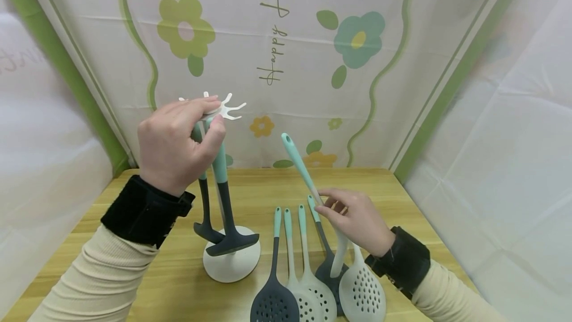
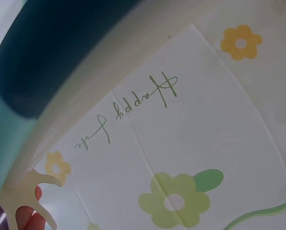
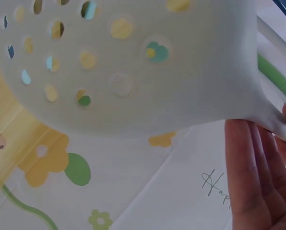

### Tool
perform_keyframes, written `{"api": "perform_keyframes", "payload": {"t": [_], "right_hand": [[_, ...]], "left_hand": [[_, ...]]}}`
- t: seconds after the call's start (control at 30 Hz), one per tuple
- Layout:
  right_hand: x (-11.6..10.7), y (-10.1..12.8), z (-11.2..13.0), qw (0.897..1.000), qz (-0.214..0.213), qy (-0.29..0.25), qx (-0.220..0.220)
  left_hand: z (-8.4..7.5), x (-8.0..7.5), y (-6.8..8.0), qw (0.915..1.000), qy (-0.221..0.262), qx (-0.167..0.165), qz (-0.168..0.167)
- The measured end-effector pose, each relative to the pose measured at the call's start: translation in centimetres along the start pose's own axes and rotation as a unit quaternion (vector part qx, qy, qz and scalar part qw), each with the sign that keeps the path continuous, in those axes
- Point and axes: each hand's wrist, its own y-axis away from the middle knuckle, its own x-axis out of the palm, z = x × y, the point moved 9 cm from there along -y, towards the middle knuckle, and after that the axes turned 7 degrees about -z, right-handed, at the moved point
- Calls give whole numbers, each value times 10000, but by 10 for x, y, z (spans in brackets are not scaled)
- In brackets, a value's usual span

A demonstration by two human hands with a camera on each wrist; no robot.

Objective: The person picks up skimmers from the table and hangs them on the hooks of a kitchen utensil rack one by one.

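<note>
A person's two bare hands work above a wooden table. The left hand is raised at the top of a white utensil stand, thumb and fingers closed around its pronged crown. That grip is partly hidden by the knuckles, so whether the fingertips also press a turquoise handle is hard to tell. Two dark utensils with turquoise handles hang from the stand: a front one, its head above the round base, and a rear one, just beside it to the left.

The right hand pinches a pale skimmer between thumb and fingers, low on its turquoise handle. The skimmer is held up at a tilt, handle end up and to the left, head down — the right wrist view shows its broad face dotted with round holes.

Below, on the table to the right of the stand, more utensils lie with handles pointing away: a dark perforated skimmer at the left end, two overlapping pale ones, a dark utensil partly covered, and a pale perforated skimmer at the right end.

Both wrists wear black bands over cream sleeves. Behind hangs a white backdrop printed with flowers and the word "Happy".
</note>
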Motion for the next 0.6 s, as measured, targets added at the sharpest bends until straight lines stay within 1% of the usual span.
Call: {"api": "perform_keyframes", "payload": {"t": [0.2,0.33,0.6], "right_hand": [[1,0,3,9999,60,-88,-38],[1,0,7,9998,17,-114,-154],[3,2,14,9992,-56,-154,-366]], "left_hand": [[0,-2,0,10000,37,-45,-75],[-1,-3,0,9998,87,-96,-142],[0,0,0,10000,-29,13,16]]}}
